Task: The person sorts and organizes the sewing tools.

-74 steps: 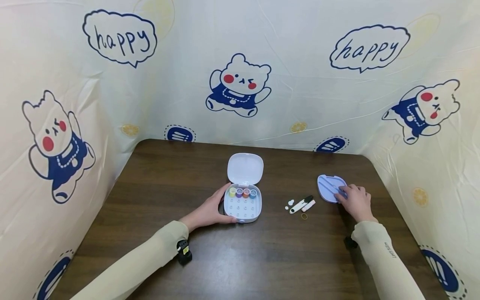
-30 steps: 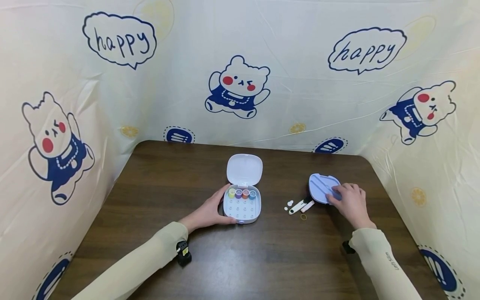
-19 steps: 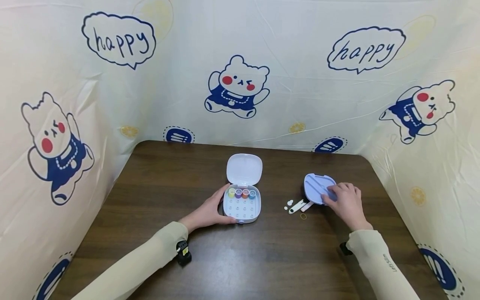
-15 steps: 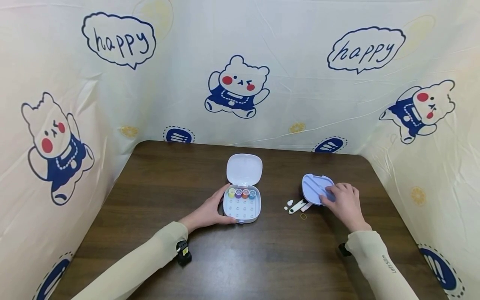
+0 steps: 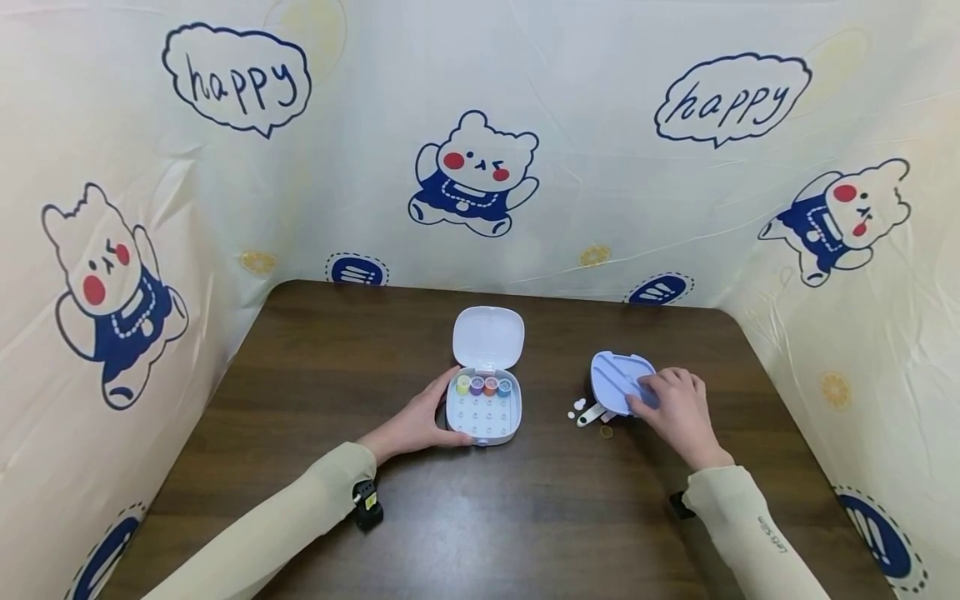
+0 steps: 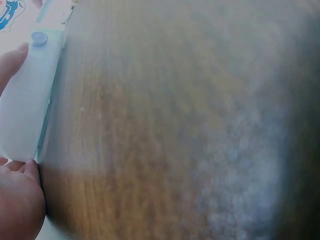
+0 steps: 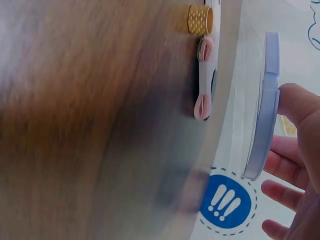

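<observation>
My left hand grips the left side of an opened white sewing box, its thumb at the front corner. In the box, a row of several thread spools, yellow, purple, orange and blue, stands at the back of a pegged base. My right hand pinches the near right edge of a lavender tray with a grooved face. In the right wrist view the tray is edge-on, lifted off the table. It partly covers white thread snips and a pink-ended thread bundle.
Small white buttons lie left of the snips. A gold thimble stands near the thread bundle. The box's lid leans back, unfolded, behind its base. Patterned cloth walls the brown table at the back and sides.
My right hand has carried the lavender tray leftward and slightly toward me, from right of the snips to over them. My left hand and the box have stayed in place.
</observation>
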Available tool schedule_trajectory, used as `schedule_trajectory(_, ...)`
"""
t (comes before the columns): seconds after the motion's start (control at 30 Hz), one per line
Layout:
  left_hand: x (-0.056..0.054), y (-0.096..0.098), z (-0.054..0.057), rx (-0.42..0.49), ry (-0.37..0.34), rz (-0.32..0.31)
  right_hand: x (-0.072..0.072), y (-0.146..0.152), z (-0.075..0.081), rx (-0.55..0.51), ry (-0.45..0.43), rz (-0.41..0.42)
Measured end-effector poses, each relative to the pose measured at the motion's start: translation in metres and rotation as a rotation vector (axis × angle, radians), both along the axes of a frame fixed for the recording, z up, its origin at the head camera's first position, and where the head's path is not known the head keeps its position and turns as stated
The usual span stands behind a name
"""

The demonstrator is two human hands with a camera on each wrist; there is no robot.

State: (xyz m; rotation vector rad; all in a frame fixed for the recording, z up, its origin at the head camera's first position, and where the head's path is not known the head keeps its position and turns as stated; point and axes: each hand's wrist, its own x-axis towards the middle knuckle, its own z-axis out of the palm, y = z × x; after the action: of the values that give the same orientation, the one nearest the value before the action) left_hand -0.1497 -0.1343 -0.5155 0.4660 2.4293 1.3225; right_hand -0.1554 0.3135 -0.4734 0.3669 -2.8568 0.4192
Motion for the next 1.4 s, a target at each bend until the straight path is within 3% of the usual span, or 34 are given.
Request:
schedule_trajectory(0.4,0.003,-0.002,0.0,0.001,-0.002,-0.003,0.014,-0.022,0.006,0.022,0.007,0.032)
schedule_trajectory(0.8,0.003,-0.002,0.001,0.017,0.014,-0.009,0.017,-0.04,0.005,0.012,0.048,0.071)
schedule_trajectory(1.4,0.003,-0.004,0.003,0.013,0.02,-0.03,0.019,-0.073,0.007,-0.02,0.033,0.126)
